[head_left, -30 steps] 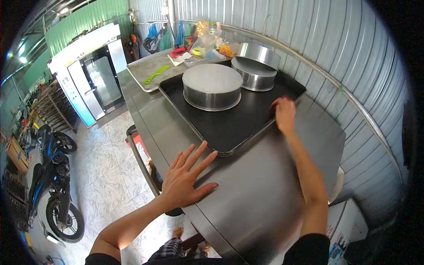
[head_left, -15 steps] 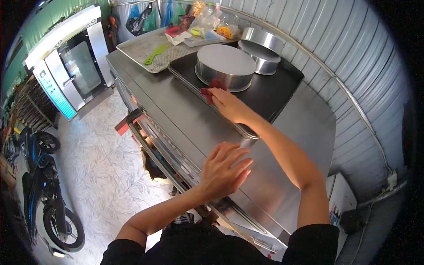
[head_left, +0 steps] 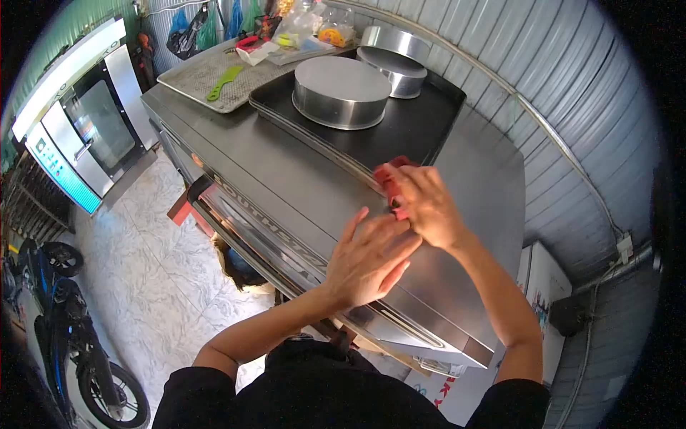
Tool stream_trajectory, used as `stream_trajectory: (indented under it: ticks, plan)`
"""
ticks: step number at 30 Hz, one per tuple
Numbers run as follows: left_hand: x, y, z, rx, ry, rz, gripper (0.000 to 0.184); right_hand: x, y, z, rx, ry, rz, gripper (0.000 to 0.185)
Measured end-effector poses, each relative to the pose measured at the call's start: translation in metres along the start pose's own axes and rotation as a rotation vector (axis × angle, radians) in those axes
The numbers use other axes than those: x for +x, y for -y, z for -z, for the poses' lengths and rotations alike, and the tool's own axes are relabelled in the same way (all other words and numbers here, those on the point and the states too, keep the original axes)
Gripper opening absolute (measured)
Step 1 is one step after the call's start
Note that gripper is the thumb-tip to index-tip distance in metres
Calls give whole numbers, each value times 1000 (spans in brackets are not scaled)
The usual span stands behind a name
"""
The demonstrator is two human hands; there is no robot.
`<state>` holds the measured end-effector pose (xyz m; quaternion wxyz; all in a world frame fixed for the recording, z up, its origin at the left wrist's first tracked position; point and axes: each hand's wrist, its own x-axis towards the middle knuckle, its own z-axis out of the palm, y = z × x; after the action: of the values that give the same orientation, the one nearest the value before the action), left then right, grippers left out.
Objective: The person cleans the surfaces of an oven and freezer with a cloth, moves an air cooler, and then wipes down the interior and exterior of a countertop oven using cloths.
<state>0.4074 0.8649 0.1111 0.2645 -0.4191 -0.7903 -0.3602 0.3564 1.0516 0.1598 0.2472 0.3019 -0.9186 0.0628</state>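
My right hand [head_left: 426, 209] grips a crumpled red cloth [head_left: 389, 182] at the near corner of a black baking tray [head_left: 400, 139]. Just to its left, my left hand [head_left: 368, 259] hovers with fingers spread and nothing in them. Its fingertips come close to my right hand; whether they touch I cannot tell. On the tray sits a round metal cake pan [head_left: 340, 100] with a flat pale top. Behind that stands another round metal pan [head_left: 393, 75], with a shiny ring [head_left: 395, 43] tilted against it.
The tray rests on a stainless steel oven top [head_left: 286, 168]. A lighter perforated tray [head_left: 186, 75] with a green spatula [head_left: 225, 82] lies at the far left, near plastic bags [head_left: 304, 25]. Corrugated wall [head_left: 529, 71] borders the right; a motorbike [head_left: 71, 336] stands on the floor at left.
My right hand has drawn the red cloth from beside the front cake pan along the tray's edge toward me, to the near corner. My left hand stays raised and open.
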Motion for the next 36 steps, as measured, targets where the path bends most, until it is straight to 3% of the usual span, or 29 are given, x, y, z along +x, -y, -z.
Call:
stream_trajectory:
  ticks: [3, 5, 6, 8, 10, 12, 14, 16, 22, 27, 31, 36]
  plan:
    - [0, 0, 1, 57, 54, 35, 48, -16, -37, -1, 80, -59, 3, 32]
    - [0, -4, 2, 66, 93, 2, 50, -18, -57, -2, 475, -24, -534, 29]
    - [0, -7, 3, 43, 122, -17, 51, -22, -59, 1, 473, -32, -529, 29]
    - [0, -10, 5, 40, 138, -45, 53, -29, -57, 7, 215, -321, -598, 28]
    - [-2, -15, -3, -39, 166, -112, 52, -67, -52, -5, -22, -159, -522, 30]
    - [-1, -19, -14, -31, 190, -116, 50, -95, -35, 10, 266, 412, -501, 35]
    - [4, -23, -24, -16, 263, -132, 48, -107, -9, 23, 83, 207, -269, 43]
    - [13, -29, -32, -2, 285, -152, 47, -104, -27, 27, 39, 261, -322, 46]
    - [24, -31, -24, 3, 420, -127, 45, -83, -144, -2, 57, 318, -584, 49]
    - [38, -40, -19, -18, 501, 24, 42, -53, -256, -35, -169, 264, -795, 48]
    - [34, -33, -27, -38, 459, 48, 47, -59, -338, -38, -212, 246, -930, 49]
    - [33, -34, -28, -54, 430, 125, 37, -96, -389, -2, -298, 288, -1189, 48]
